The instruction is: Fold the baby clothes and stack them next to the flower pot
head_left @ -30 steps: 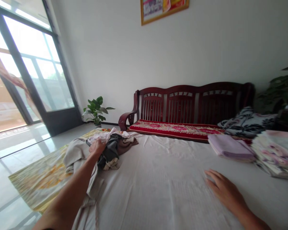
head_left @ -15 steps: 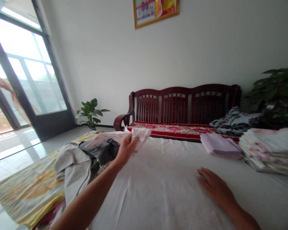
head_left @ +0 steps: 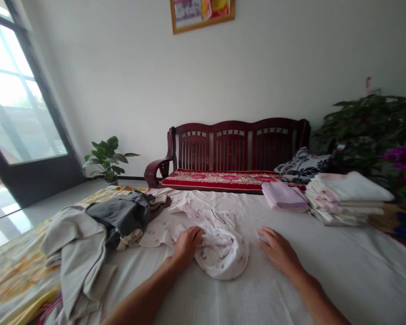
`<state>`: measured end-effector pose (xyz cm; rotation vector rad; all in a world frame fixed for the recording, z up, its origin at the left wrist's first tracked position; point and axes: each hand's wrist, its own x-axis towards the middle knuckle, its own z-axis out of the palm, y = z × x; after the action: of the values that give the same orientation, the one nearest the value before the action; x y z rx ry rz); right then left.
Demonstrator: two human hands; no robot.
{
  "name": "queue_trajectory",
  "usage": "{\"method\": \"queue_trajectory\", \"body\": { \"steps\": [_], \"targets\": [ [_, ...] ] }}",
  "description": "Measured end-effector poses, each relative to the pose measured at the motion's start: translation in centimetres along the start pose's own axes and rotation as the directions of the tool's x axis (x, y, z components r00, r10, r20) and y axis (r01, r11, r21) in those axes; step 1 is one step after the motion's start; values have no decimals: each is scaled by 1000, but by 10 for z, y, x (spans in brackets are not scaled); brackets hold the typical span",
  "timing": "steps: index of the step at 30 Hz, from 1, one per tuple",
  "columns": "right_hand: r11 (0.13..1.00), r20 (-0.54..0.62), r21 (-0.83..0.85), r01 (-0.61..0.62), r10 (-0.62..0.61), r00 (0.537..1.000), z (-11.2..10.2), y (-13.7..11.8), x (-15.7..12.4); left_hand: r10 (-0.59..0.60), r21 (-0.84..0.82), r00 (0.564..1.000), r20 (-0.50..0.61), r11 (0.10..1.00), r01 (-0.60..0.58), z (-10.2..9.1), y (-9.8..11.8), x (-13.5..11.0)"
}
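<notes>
A crumpled white garment with a small pink print (head_left: 216, 234) lies on the white sheet (head_left: 243, 293) in front of me. My left hand (head_left: 187, 241) rests on its left part, fingers curled into the cloth. My right hand (head_left: 279, 250) lies flat on the sheet just right of the garment, fingers stretched out and holding nothing. To the left sits a heap of unfolded clothes (head_left: 98, 225), grey and beige, partly hanging over the edge.
Folded lilac cloth (head_left: 284, 196) and a stack of folded linens (head_left: 347, 198) lie at the far right. Behind stand a dark wooden bench with a red cushion (head_left: 230, 167), a patterned pillow (head_left: 301, 164), potted plants (head_left: 106, 158) and a glass door (head_left: 16, 117).
My left hand pulled the white printed garment out of the heap, carried it right and set it down in front of me. My right hand stayed flat on the sheet.
</notes>
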<state>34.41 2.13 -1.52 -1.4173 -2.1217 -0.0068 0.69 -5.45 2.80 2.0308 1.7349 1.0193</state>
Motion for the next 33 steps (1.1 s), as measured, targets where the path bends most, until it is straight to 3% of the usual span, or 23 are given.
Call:
{"method": "queue_trajectory", "body": {
  "steps": [7, 21, 33],
  "targets": [
    [999, -1, 45, 0, 0, 1000, -1, 3, 1, 66, 190, 996, 67, 979, -77, 1, 3, -4],
    [998, -10, 42, -39, 39, 999, 2, 9, 8, 71, 132, 994, 77, 988, -81, 0, -2, -1],
    [995, -39, -97, 25, -29, 999, -1, -1, 7, 75, 144, 993, 94, 986, -89, -3, 1, -1]
  ]
}}
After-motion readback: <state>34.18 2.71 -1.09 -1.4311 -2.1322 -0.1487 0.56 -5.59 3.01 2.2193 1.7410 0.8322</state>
